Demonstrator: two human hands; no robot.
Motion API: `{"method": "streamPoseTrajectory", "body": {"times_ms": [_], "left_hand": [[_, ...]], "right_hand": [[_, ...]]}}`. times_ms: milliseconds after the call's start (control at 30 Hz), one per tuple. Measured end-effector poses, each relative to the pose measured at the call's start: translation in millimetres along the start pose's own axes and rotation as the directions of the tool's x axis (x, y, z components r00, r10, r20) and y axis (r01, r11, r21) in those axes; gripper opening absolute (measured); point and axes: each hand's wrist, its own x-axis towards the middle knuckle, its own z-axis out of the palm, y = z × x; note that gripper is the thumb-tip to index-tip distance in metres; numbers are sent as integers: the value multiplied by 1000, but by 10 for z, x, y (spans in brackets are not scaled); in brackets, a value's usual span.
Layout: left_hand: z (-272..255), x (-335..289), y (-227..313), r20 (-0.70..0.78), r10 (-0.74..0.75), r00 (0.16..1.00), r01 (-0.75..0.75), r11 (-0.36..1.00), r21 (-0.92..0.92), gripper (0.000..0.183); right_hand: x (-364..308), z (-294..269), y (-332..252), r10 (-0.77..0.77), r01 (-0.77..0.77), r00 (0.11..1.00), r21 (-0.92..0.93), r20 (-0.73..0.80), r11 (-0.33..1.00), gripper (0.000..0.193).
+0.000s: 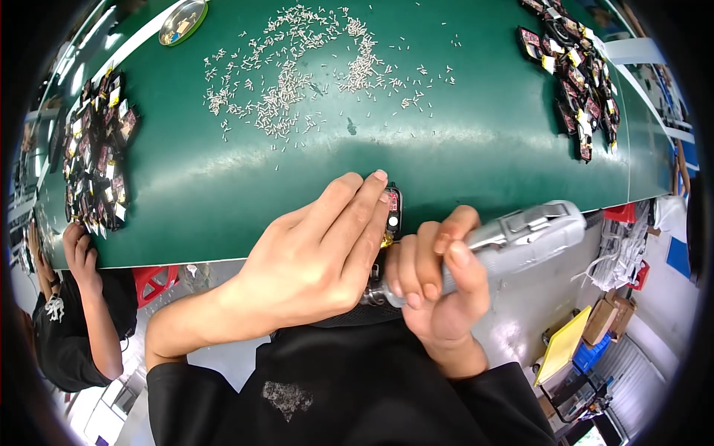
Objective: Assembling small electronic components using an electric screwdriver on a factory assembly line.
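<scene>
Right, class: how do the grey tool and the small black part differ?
The grey tool is long and thick; the black part is far smaller, with red on its face. The grey tool slants in the right hand; the black part points straight away, beside the left hand. Both are partly covered by hands.

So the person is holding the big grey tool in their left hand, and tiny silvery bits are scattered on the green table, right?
Not quite: the head view shows the big grey tool in the person's right hand. The tiny silvery bits are indeed scattered on the green table.
</scene>
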Motion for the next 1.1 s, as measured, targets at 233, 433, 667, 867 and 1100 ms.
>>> {"method": "streamPoseTrajectory", "body": {"times_ms": [233,433,667,867,1100], "left_hand": [[-13,-44,46,45,-18,999,20,999,-36,42],[48,-59,23,-8,-9,1000,9,1000,-17,42],[71,-55,27,-26,-29,999,28,998,-48,42],[109,-75,29,-63,-15,998,12,998,-61,43],[49,-79,-34,-19,-54,998,52,993,-103,47]], "right_hand": [[345,137,-618,-268,330,926,-228,265,916,26],[571,175,-596,-218,311,928,-306,302,900,29],[592,146,-547,-210,308,934,-355,288,883,27],[718,128,-619,15,240,871,-450,492,860,27],[800,253,-485,-15,356,842,-536,539,765,21]]}}
